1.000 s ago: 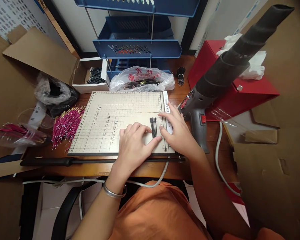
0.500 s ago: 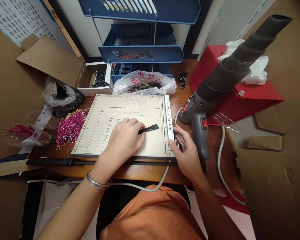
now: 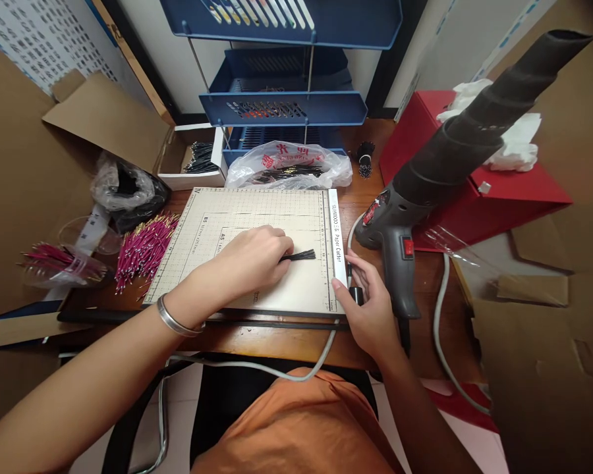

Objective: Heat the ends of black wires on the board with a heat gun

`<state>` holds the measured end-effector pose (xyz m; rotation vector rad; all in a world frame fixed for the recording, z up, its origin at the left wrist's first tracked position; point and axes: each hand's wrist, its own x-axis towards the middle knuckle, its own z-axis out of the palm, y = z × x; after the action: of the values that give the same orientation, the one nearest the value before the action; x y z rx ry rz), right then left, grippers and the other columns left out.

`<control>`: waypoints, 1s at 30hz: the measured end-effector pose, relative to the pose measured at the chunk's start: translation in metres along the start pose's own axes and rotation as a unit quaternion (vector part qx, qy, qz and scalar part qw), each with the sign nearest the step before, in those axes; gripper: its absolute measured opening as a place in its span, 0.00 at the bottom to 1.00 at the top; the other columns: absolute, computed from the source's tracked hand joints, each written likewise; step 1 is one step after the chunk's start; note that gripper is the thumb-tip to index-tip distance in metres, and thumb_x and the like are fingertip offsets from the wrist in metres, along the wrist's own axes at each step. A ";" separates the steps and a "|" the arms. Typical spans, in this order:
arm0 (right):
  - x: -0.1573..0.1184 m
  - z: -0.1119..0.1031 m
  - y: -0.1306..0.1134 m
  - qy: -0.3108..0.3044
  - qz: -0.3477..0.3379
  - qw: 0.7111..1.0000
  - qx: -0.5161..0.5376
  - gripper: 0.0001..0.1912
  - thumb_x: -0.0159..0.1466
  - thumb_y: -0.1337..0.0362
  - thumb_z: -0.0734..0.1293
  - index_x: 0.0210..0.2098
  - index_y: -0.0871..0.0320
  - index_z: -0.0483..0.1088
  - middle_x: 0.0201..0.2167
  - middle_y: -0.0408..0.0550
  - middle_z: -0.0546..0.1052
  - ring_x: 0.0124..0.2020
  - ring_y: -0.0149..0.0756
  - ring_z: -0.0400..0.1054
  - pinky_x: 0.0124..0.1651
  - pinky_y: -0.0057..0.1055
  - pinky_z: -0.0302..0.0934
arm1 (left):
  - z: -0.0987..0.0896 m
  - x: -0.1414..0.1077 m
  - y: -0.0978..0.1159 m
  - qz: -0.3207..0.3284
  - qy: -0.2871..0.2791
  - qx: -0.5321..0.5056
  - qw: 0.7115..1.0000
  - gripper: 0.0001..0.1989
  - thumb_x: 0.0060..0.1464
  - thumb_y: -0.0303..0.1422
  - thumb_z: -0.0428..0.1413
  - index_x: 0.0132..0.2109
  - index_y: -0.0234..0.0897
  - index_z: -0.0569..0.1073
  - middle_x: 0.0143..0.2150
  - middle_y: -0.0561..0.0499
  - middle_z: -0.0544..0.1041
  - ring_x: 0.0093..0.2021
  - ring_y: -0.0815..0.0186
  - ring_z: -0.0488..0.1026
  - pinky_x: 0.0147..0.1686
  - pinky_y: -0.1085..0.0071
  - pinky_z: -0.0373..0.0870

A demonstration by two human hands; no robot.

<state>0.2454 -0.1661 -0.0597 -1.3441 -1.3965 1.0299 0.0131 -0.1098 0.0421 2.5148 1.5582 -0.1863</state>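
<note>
The black strands [image 3: 304,255] are being pinched by the left hand [image 3: 257,260], their loose ends being shown right of its fingertips, over the board [image 3: 296,289]. The board's right edge is being touched by the thumb of the right hand [image 3: 374,313], its fingers being curled near a black knob [image 3: 356,295]; whether this is being gripped cannot be told. Pink sticks [image 3: 145,253] are being seen well left of the left fingers.
</note>
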 end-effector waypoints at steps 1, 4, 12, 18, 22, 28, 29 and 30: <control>0.000 0.000 0.000 0.000 0.001 1.000 -0.006 0.26 0.70 0.53 0.72 0.64 0.56 0.71 0.74 0.63 0.71 0.77 0.51 0.66 0.80 0.57 0.60 | -0.001 0.001 0.001 0.008 -0.005 0.022 1.000 0.10 0.67 0.27 0.56 0.46 0.34 0.84 0.44 0.41 0.85 0.45 0.53 0.81 0.42 0.62 0.72; 0.000 0.000 0.002 0.001 0.003 1.000 -0.014 0.27 0.70 0.52 0.72 0.64 0.56 0.71 0.73 0.62 0.72 0.76 0.51 0.67 0.80 0.57 0.60 | -0.005 0.005 0.007 0.043 -0.033 0.076 0.996 0.12 0.66 0.22 0.54 0.45 0.32 0.83 0.42 0.40 0.84 0.41 0.54 0.81 0.39 0.63 0.71; -0.002 -0.002 -0.008 -0.018 0.040 0.997 -0.063 0.31 0.70 0.48 0.69 0.67 0.56 0.70 0.69 0.61 0.76 0.71 0.55 0.73 0.75 0.61 0.65 | -0.009 0.006 0.011 0.118 -0.055 0.072 0.989 0.11 0.62 0.19 0.60 0.37 0.36 0.82 0.33 0.44 0.83 0.36 0.57 0.81 0.42 0.63 0.73; -0.004 0.005 -0.024 -0.038 0.068 0.984 -0.158 0.41 0.68 0.44 0.66 0.74 0.58 0.64 0.73 0.63 0.73 0.73 0.60 0.69 0.75 0.64 0.65 | -0.010 -0.025 -0.019 0.094 -0.093 0.069 0.989 0.11 0.55 0.17 0.59 0.34 0.37 0.81 0.31 0.43 0.84 0.31 0.55 0.81 0.33 0.62 0.68; -0.002 0.009 -0.022 -0.027 0.065 0.979 -0.191 0.41 0.68 0.42 0.65 0.73 0.59 0.65 0.72 0.62 0.74 0.72 0.62 0.71 0.73 0.64 0.66 | -0.022 -0.039 -0.050 0.031 -0.086 0.028 0.995 0.10 0.55 0.21 0.59 0.32 0.40 0.80 0.31 0.45 0.84 0.32 0.55 0.81 0.32 0.64 0.66; -0.002 0.011 -0.022 -0.007 0.063 0.976 -0.207 0.40 0.67 0.41 0.65 0.70 0.59 0.69 0.67 0.62 0.78 0.68 0.59 0.76 0.70 0.59 0.72 | -0.054 -0.021 -0.144 -0.108 -0.019 0.032 0.993 0.07 0.52 0.29 0.59 0.34 0.42 0.82 0.31 0.49 0.82 0.29 0.61 0.75 0.34 0.66 0.63; -0.002 0.011 -0.022 -0.003 0.064 0.976 -0.210 0.40 0.67 0.41 0.65 0.70 0.59 0.69 0.67 0.63 0.78 0.68 0.60 0.76 0.69 0.58 0.73 | -0.058 -0.013 -0.164 -0.143 -0.017 0.053 0.988 0.06 0.50 0.30 0.59 0.34 0.41 0.82 0.30 0.49 0.81 0.29 0.61 0.73 0.33 0.66 0.62; -0.002 0.012 -0.022 0.000 0.065 0.975 -0.213 0.40 0.67 0.41 0.65 0.69 0.60 0.70 0.67 0.63 0.79 0.67 0.60 0.76 0.69 0.59 0.73 | -0.062 -0.004 -0.183 -0.169 -0.026 0.065 0.983 0.06 0.49 0.31 0.60 0.34 0.41 0.81 0.30 0.48 0.80 0.29 0.62 0.72 0.33 0.66 0.61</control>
<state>0.2286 -0.1687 -0.0409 -1.7662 -1.6060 0.8379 -0.1520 -0.0198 0.0879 2.2944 2.0009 -0.4090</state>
